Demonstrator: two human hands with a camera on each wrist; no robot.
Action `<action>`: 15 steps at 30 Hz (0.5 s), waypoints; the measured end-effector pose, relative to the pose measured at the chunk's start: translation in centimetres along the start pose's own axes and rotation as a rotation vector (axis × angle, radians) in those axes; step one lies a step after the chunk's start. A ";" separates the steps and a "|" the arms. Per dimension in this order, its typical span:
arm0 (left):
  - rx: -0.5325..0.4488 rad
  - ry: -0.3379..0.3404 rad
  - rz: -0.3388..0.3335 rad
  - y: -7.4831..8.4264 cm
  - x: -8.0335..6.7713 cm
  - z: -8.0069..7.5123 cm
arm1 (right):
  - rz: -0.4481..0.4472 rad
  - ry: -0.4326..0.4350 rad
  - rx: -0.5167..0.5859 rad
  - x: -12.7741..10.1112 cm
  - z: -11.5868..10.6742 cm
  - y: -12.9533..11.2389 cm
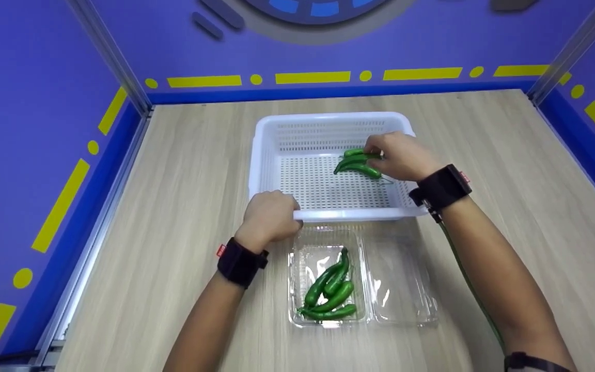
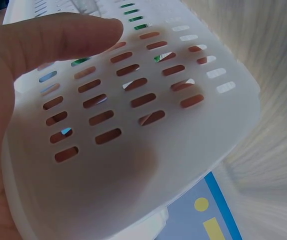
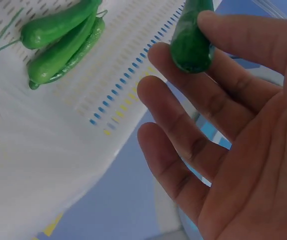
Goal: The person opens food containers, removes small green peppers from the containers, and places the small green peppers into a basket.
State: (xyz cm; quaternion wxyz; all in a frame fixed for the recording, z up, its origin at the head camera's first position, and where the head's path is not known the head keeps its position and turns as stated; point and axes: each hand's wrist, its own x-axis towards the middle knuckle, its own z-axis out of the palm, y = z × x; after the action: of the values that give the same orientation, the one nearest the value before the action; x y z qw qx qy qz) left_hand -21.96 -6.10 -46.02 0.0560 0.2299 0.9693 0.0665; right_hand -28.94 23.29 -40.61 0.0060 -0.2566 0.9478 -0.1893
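A white slotted basket (image 1: 277,155) stands mid-table. My left hand (image 1: 270,214) grips its near rim, thumb (image 2: 58,37) over the slotted wall (image 2: 148,125). My right hand (image 1: 400,155) reaches into the basket and pinches a green pepper (image 1: 358,152) between thumb and fingertips; the pepper (image 3: 191,40) sits at the fingertips in the right wrist view. Two more green peppers (image 1: 358,168) lie on the basket floor beside it, the pair (image 3: 61,42) lying side by side. A clear plastic clamshell (image 1: 403,287) lies open in front of the basket, with several green peppers (image 1: 331,292) in its left half.
The wooden table (image 1: 173,170) is walled by purple panels (image 1: 34,103) with yellow marks on the left, back and right. A metal rail (image 1: 96,227) runs along the left edge.
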 end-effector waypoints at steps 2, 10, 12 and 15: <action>-0.003 0.009 0.006 0.0 0.0 0.1 | 0.015 -0.005 -0.004 0.2 0.3 0.3; 0.003 0.004 0.010 0.0 0.0 0.1 | 0.069 -0.060 -0.028 0.9 1.3 1.4; 0.005 -0.001 0.008 0.1 0.0 0.0 | 0.077 -0.081 -0.031 1.0 1.5 1.6; 0.007 -0.010 0.004 0.1 0.0 -0.1 | 0.091 -0.124 -0.029 1.1 1.8 2.0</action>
State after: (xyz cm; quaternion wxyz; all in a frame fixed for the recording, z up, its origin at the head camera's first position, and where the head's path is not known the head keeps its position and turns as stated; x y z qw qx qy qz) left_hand -21.94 -6.03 -45.95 0.0598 0.2325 0.9688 0.0619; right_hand -30.66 23.67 -42.87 0.0694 -0.2246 0.9589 -0.1588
